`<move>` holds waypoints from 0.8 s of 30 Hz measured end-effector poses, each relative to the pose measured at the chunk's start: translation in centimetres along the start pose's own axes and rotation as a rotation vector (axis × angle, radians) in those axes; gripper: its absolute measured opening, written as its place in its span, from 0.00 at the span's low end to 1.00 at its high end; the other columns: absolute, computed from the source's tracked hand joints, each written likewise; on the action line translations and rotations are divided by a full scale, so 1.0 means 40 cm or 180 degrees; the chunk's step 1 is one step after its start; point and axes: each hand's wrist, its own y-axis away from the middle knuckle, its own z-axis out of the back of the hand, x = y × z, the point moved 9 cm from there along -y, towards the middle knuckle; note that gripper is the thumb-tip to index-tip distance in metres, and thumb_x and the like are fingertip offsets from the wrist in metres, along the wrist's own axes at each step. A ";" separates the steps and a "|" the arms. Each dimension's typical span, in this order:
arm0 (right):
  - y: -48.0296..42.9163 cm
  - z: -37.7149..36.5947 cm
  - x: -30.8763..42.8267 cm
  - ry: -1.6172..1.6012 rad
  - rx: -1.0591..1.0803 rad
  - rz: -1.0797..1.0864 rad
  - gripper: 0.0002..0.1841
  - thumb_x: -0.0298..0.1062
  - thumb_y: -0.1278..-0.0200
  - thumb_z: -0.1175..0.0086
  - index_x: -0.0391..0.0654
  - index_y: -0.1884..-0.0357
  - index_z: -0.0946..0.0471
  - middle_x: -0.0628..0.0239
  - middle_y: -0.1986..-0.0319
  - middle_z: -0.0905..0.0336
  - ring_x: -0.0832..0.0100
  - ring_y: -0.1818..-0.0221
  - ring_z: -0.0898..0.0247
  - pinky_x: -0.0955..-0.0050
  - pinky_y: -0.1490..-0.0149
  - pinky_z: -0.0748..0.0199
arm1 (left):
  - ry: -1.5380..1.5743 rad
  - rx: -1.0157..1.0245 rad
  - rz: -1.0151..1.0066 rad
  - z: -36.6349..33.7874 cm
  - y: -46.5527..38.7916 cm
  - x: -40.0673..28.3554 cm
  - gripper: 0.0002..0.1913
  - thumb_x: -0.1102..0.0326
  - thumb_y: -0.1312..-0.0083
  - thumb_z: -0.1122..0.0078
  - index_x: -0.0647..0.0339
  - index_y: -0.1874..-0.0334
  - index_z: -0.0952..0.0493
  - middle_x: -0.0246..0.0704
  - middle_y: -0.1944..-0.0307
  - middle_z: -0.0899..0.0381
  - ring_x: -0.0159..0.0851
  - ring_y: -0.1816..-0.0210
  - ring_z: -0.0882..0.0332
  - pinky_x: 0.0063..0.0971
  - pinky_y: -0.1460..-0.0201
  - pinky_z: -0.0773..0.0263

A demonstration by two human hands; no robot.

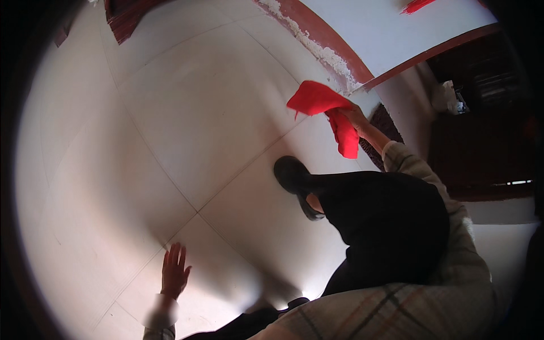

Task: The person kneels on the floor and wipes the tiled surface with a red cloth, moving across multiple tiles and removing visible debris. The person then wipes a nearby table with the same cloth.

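Observation:
My right hand [355, 118] is closed on a red cloth [318, 98] at the upper right of centre. One part of the cloth juts out to the left of the hand and another part hangs below it. At the lower left, my left hand [174, 270] is held out over the tiled floor [204, 127], its fingers extended and nothing in it. A black shoe [292, 175] on my foot shows below the cloth.
A dark shaggy mat [386, 123] lies behind my right wrist, beside a doorway. The white wall has a red-brown base band [335, 38] with flaking plaster along it. Dark red wooden furniture [123, 21] stands at the top left.

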 end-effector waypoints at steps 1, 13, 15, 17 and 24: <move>-0.033 0.047 -0.005 -0.0190 -0.0201 0.0154 0.16 0.26 0.31 0.45 0.41 0.43 0.22 0.61 0.57 0.15 0.67 0.60 0.18 0.66 0.54 0.19 | 0.0140 -0.0043 0.0115 0.003 -0.005 -0.011 0.45 0.57 0.35 0.35 0.62 0.21 0.51 0.46 0.20 0.55 0.50 0.19 0.58 0.47 0.20 0.55; -0.430 0.333 -0.154 0.0923 -0.1234 0.1170 0.23 0.36 0.31 0.44 0.43 0.36 0.26 0.59 0.49 0.17 0.62 0.47 0.22 0.64 0.42 0.26 | 0.0309 0.0242 0.0790 0.063 -0.044 -0.034 0.34 0.55 0.33 0.37 0.67 0.30 0.36 0.48 0.27 0.40 0.51 0.26 0.42 0.49 0.24 0.46; -0.473 0.313 -0.212 0.1988 -0.1405 0.0930 0.26 0.42 0.31 0.45 0.44 0.34 0.29 0.54 0.47 0.19 0.54 0.44 0.23 0.58 0.38 0.28 | 0.0365 0.0052 0.0825 0.102 -0.083 -0.050 0.31 0.57 0.32 0.38 0.67 0.32 0.34 0.48 0.30 0.37 0.52 0.28 0.40 0.49 0.24 0.45; -0.494 0.262 -0.256 0.2665 -0.1702 0.0684 0.28 0.44 0.33 0.46 0.44 0.33 0.30 0.50 0.44 0.22 0.49 0.41 0.26 0.53 0.37 0.30 | 0.0371 -0.0265 0.0842 0.149 -0.136 -0.068 0.31 0.60 0.32 0.39 0.67 0.30 0.37 0.48 0.28 0.39 0.53 0.26 0.42 0.49 0.23 0.46; -0.639 -0.208 -0.149 0.3276 -0.2111 0.0693 0.25 0.48 0.34 0.46 0.54 0.36 0.29 0.62 0.36 0.30 0.52 0.35 0.35 0.46 0.41 0.29 | 0.1061 -0.1471 0.1648 0.281 -0.359 -0.096 0.33 0.70 0.33 0.40 0.61 0.26 0.40 0.44 0.24 0.46 0.51 0.23 0.49 0.50 0.21 0.51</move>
